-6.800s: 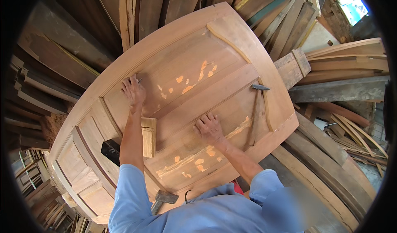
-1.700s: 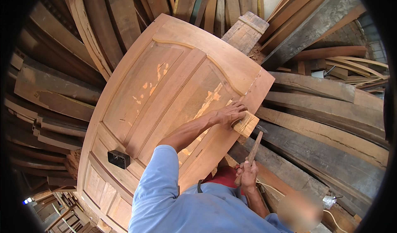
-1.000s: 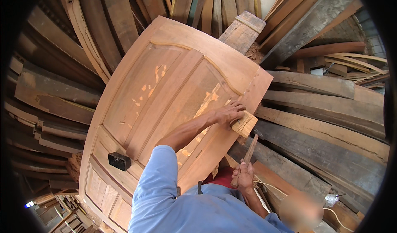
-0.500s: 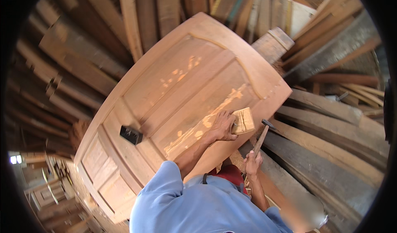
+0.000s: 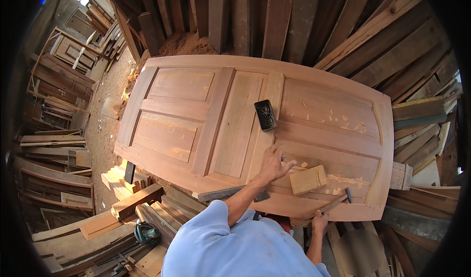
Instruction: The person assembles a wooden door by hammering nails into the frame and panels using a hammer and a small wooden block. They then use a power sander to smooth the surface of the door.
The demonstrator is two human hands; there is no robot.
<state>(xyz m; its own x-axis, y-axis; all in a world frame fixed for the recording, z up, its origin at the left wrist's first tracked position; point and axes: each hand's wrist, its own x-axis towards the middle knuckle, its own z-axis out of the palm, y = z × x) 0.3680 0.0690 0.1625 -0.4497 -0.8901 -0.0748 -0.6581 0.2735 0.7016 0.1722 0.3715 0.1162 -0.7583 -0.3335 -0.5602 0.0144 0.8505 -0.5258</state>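
Observation:
A panelled wooden door [image 5: 206, 129] lies flat in front of me, putty-like pale patches on its panels. My left hand [image 5: 275, 165] is over the door's middle, with fingers apart; a small dark spot by the fingers is too small to name. Just right of it a rectangular wooden block [image 5: 308, 180] rests on the door. Beyond the hand lies a black open container [image 5: 265, 115], its small dark contents hard to make out. My right hand [image 5: 319, 222], at the near edge, is closed round the wooden handle of a hammer [image 5: 333, 204], its head over the door.
Planks [image 5: 274, 21] lean along the far side. At the lower left are stacked timber offcuts [image 5: 142, 198] and a green power tool [image 5: 146, 233]. A metal-looking bar [image 5: 221, 193] lies on the door's near edge. Door frames [image 5: 73, 56] stand far left.
The view has swung left. My left hand has let go of the wooden block and moved left, toward the black container. My right hand still holds the hammer.

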